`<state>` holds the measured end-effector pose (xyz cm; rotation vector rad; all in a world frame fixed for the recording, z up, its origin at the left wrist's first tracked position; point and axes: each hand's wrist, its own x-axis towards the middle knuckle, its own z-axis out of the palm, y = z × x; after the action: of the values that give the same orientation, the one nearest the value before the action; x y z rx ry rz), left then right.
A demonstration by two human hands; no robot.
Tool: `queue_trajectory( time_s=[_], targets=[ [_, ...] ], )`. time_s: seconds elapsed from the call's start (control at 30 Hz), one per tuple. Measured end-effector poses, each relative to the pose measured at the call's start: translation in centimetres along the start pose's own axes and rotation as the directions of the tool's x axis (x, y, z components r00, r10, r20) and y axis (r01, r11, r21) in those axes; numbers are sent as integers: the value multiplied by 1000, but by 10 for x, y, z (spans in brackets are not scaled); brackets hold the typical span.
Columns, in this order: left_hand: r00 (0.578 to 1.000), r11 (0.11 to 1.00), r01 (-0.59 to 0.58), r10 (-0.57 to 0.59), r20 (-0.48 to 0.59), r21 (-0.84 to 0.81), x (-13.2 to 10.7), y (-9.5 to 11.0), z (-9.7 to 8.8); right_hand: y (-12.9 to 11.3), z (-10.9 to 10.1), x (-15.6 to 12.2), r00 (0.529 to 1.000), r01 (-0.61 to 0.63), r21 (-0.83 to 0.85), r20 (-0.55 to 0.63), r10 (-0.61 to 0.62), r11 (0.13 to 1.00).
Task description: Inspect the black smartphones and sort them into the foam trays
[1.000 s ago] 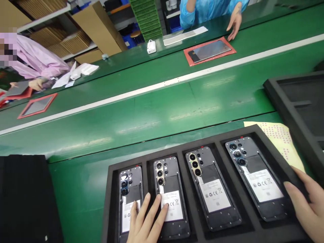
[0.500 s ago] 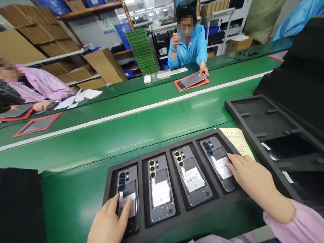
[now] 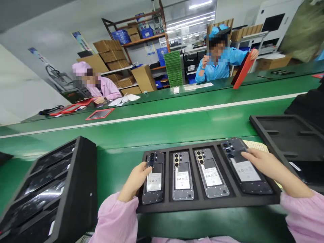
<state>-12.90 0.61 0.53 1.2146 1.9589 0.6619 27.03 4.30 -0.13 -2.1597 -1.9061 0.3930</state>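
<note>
A black foam tray point(image 3: 202, 206) holds several smartphones with their backs off, white battery labels showing. My left hand point(image 3: 135, 179) grips the leftmost phone point(image 3: 157, 168) by its left edge, thumb on its face near the cameras; the fingers beneath are hidden. At the other end, my right hand point(image 3: 265, 163) grips the rightmost phone point(image 3: 249, 184) by its right edge, thumb on top. That phone sits raised and tilted over its slot, overlapping the tray's rim. Between them, a second phone point(image 3: 186, 193) and a third phone point(image 3: 217, 191), both with cream camera rings, lie in their slots.
A tilted black foam tray point(image 3: 87, 175) with dark glossy panels stands at left. Another foam tray point(image 3: 263, 130) lies at right, partly over a yellow dotted sheet point(image 3: 255, 145). Across the green belt point(image 3: 177, 125), two co-workers handle red-framed pieces.
The view has swung left and up. My right hand has lifted the rightmost phone from its slot. My left hand has closed on the leftmost phone. The blue-clad co-worker has raised a red-framed piece.
</note>
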Motion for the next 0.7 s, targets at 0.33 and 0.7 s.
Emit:
queue_trajectory(
  time_s=[0.33, 0.7],
  targets=[
    [986, 984, -10, 40, 163, -176, 12, 23, 70, -73, 47, -7, 985, 5, 242, 166, -46, 970],
    [951, 996, 62, -41, 305, -57, 20, 39, 79, -89, 61, -1, 984, -15, 190, 179, -19, 982]
  ],
)
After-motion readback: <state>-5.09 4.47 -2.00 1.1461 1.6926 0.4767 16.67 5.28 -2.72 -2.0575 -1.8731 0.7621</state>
